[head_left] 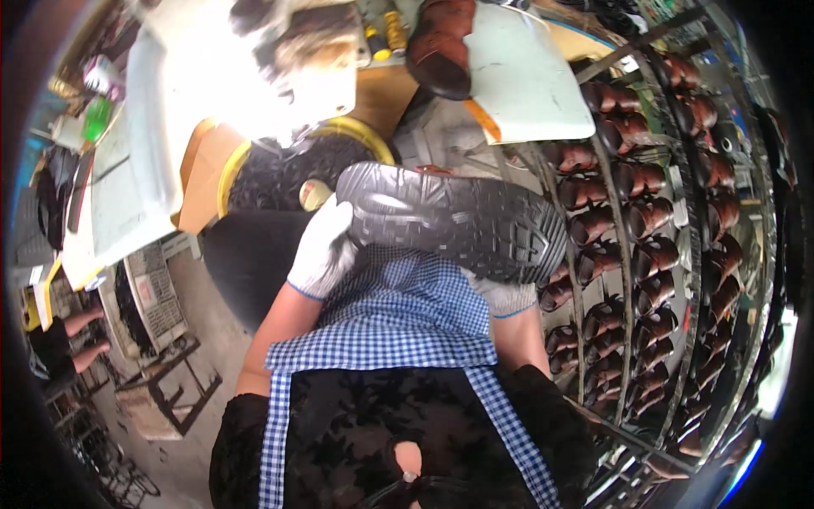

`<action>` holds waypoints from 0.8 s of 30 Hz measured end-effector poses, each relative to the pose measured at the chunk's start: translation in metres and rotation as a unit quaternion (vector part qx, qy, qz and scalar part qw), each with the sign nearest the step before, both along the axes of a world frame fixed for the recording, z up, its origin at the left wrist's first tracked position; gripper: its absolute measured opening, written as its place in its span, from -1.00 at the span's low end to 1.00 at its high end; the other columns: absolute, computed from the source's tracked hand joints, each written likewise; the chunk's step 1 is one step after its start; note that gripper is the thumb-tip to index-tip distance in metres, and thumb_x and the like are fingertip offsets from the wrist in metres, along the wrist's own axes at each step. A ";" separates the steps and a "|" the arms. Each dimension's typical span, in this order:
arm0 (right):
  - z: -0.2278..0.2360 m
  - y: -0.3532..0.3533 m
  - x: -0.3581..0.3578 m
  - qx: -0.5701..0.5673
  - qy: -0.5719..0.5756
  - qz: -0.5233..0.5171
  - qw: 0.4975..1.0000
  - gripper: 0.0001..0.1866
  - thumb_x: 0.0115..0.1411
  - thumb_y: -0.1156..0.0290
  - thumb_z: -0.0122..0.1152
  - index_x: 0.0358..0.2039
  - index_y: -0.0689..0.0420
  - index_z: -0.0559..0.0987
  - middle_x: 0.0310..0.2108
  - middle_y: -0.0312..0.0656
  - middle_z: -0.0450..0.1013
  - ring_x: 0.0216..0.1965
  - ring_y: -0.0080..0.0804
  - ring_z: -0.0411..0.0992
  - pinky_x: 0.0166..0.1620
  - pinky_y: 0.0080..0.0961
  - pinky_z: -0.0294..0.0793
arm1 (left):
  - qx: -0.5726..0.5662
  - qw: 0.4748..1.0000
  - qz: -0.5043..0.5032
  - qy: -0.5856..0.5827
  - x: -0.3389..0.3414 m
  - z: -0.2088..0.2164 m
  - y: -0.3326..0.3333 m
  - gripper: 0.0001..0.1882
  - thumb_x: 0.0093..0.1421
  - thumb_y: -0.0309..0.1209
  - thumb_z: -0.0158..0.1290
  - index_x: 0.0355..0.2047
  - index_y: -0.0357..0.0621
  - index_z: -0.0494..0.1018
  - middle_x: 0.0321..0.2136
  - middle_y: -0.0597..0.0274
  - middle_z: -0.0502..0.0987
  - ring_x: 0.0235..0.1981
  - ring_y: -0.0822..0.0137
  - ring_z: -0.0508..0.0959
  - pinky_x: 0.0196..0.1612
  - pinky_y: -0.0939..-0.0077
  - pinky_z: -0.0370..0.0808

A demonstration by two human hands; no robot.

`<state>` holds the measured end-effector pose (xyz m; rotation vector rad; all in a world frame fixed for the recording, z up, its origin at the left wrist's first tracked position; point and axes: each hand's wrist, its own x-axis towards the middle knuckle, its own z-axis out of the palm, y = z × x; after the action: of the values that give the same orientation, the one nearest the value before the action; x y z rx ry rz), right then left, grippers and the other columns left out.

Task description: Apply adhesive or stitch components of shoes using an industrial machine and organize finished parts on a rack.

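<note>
A black shoe sole (454,219), its treaded side facing me, lies across my front at lap height. My left hand (326,246), in a white knit glove, grips its narrower heel end with the thumb at the upper edge. Near the broader toe end is my gloved right hand (502,297), mostly behind the sole, so its fingers are hidden. Whether an upper is attached cannot be seen. Under the sole, a blue checked apron (386,327) covers my lap.
Beyond my left hand stands a yellow-rimmed tub (360,127) of dark material, a pale round object (315,195) at its edge. A brown shoe (441,55) sits by a white tabletop (534,85). On my right rises a metal rack (623,314) of brown shoes. Another person's legs (80,322) show far left.
</note>
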<state>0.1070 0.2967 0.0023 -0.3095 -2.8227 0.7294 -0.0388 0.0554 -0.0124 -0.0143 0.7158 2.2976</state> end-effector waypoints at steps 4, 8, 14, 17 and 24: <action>0.022 -0.031 -0.019 0.131 0.023 0.050 0.990 -0.53 0.30 0.09 -0.10 0.13 0.04 0.39 0.09 -0.15 0.39 0.06 -0.28 0.40 0.02 -0.33 0.50 | -0.012 1.000 0.018 -0.020 0.001 -0.006 -0.025 -0.57 0.26 -0.38 0.04 0.07 -0.35 0.32 -0.11 0.09 0.54 -0.15 0.26 0.59 -0.15 0.40 0.62; -0.003 -0.033 -0.031 0.087 0.046 0.079 0.992 -0.53 0.32 0.03 -0.19 0.08 0.02 0.42 -0.01 -0.20 0.46 -0.06 -0.26 0.46 -0.17 -0.26 0.56 | -0.032 0.998 0.048 -0.005 0.009 -0.002 -0.040 -0.53 0.27 -0.33 0.03 0.11 -0.35 0.28 -0.07 0.07 0.51 -0.12 0.26 0.57 -0.10 0.39 0.59; -0.042 -0.017 -0.040 -0.637 0.037 -0.035 0.769 -0.50 0.33 -0.04 -0.26 0.05 0.02 0.44 -0.07 -0.22 0.52 -0.13 -0.23 0.52 -0.33 -0.20 0.64 | -0.036 0.998 0.049 0.008 0.004 -0.007 -0.047 -0.56 0.29 -0.34 0.00 0.10 -0.34 0.29 -0.05 0.06 0.50 -0.11 0.28 0.56 -0.12 0.41 0.59; -0.047 -0.022 -0.045 -0.826 -0.011 -0.012 0.564 -0.48 0.32 -0.03 -0.25 0.09 0.01 0.42 -0.01 -0.20 0.49 -0.06 -0.21 0.50 -0.24 -0.23 0.64 | -0.042 0.998 0.044 -0.001 0.002 -0.012 -0.056 -0.55 0.28 -0.35 0.01 0.10 -0.33 0.29 -0.06 0.09 0.51 -0.12 0.32 0.57 -0.14 0.47 0.58; -0.055 -0.025 -0.057 -0.888 -0.023 -0.194 0.416 -0.48 0.32 -0.02 -0.28 0.11 -0.01 0.41 -0.02 -0.21 0.50 -0.09 -0.22 0.51 -0.26 -0.29 0.63 | -0.078 0.996 0.051 0.001 0.007 -0.011 -0.065 -0.52 0.22 -0.36 0.08 0.09 -0.33 0.31 -0.06 0.10 0.52 -0.09 0.31 0.57 -0.09 0.43 0.57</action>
<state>0.0503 0.2715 -0.0522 -1.0467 -0.5129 2.9687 -0.0321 -0.0093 -0.0232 -0.1242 0.9116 2.3323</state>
